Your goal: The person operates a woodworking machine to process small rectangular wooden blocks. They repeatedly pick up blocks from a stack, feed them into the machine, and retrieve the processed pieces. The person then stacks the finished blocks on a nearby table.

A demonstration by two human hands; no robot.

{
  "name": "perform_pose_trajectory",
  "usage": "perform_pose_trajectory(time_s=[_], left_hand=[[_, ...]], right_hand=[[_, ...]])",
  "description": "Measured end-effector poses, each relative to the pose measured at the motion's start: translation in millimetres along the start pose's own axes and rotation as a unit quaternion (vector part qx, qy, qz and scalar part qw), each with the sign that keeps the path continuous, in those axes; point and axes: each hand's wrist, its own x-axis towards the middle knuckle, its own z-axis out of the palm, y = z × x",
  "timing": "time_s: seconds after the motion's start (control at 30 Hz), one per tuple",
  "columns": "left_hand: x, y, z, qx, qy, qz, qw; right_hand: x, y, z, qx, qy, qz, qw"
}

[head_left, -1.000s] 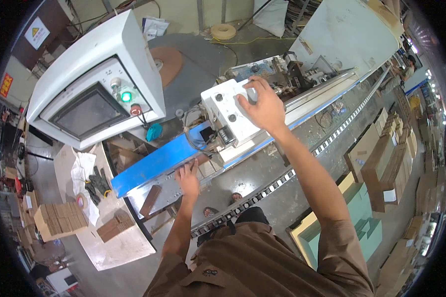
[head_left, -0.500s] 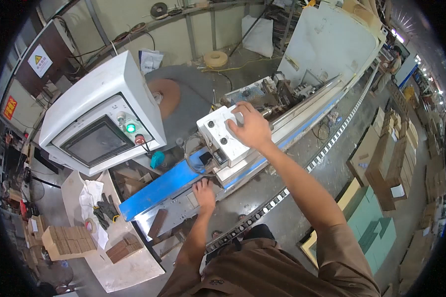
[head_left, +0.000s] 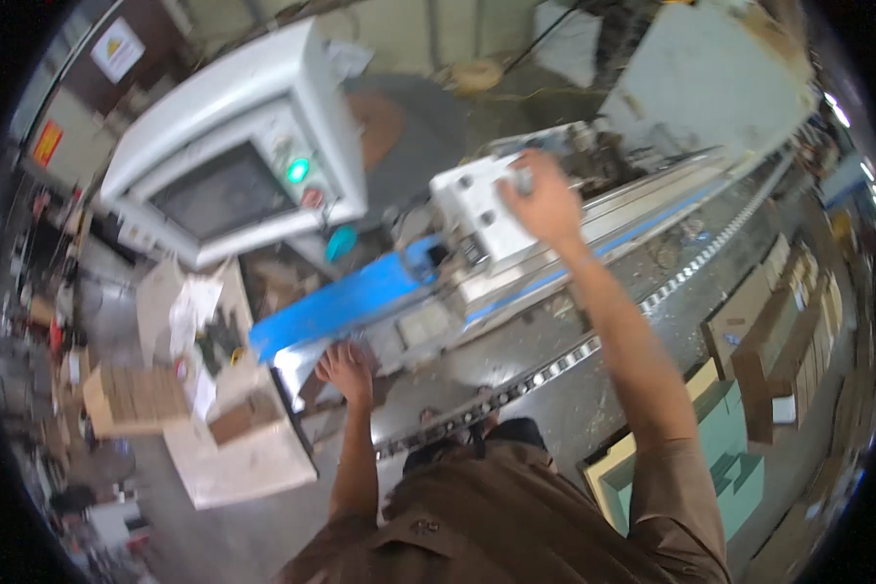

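A white control box (head_left: 482, 214) with dark round knobs on its top sits on the long metal machine bed. My right hand (head_left: 547, 202) is at the box's right end, thumb and fingers closed around a small grey knob (head_left: 524, 182). My left hand (head_left: 347, 368) is low beside the metal plate (head_left: 424, 324), under the blue cover (head_left: 346, 302). Its fingers are bent and blurred, close to a dark brown strip, and I cannot tell whether they hold it. A white cabinet with a dark screen (head_left: 226, 193) and a lit green button (head_left: 298, 170) stands at the left.
A pale table (head_left: 273, 467) at the left bears gloves (head_left: 220, 336), a white cloth and brown pieces. A cable chain (head_left: 545, 373) runs diagonally along the machine's near side. Brown boards (head_left: 759, 365) and green panels (head_left: 725, 443) are stacked on the right.
My left hand has slid left along the machine, from the metal plate towards the brown strip. My right hand stays on the white box, its fingers more closed. The whole view has shifted and blurred.
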Motion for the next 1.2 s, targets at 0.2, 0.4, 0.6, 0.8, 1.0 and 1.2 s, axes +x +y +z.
perform_pose_trajectory(time_s=[0.2, 0.4, 0.6, 0.8, 1.0, 1.2], left_hand=[[-22.9, -87.1, -58.9, 0.085, -0.072, -0.026, 0.993], [-15.3, -97.9, -59.9, 0.101, -0.174, -0.031, 0.979], [7.5, -13.1, -56.5, 0.008, -0.109, 0.041, 0.993], [12.1, 53.9, 7.3, -0.084, -0.107, 0.131, 0.982], [14.7, 58.8, 49.4, -0.067, -0.050, 0.212, 0.974], [15.4, 51.6, 45.2, -0.052, -0.101, 0.236, 0.965]], right_hand=[[1.3, -8.9, 1.3, -0.063, -0.034, 0.009, 0.997], [3.3, -10.3, 0.9, -0.063, -0.036, 0.022, 0.997], [5.9, -5.3, 0.5, -0.068, -0.036, 0.017, 0.997], [5.7, -4.8, 0.6, -0.060, -0.026, 0.006, 0.998], [7.2, -8.9, -0.2, -0.060, -0.023, 0.007, 0.998], [4.0, -4.1, 4.9, -0.058, -0.007, -0.015, 0.998]])
